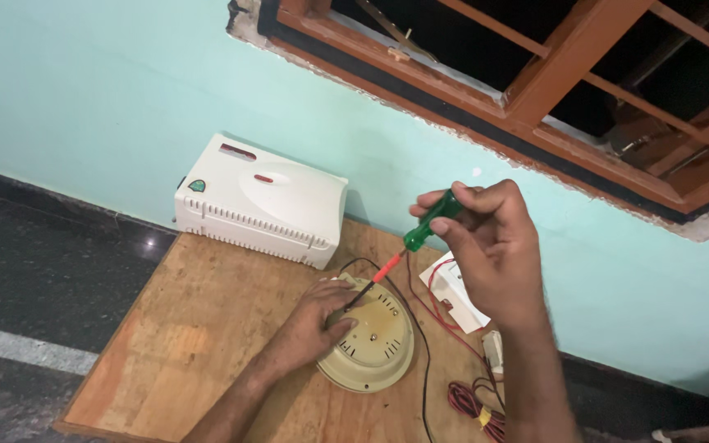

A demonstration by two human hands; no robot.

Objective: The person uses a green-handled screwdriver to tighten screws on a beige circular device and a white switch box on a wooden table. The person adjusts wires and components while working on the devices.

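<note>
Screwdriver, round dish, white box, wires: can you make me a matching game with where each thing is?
Things:
1. screwdriver
2. round cream housing
3. white box
4. red wire bundle

Places:
A. against the wall, at the back of the board
B. in the right hand
C. under the left hand
D. at the board's near right edge

Pairs: 1-B, 2-C, 3-A, 4-D

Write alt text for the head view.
A right hand holds a green-handled screwdriver down to a round cream housing that the left hand steadies on a wooden board, beside a white box and red wires.
</note>
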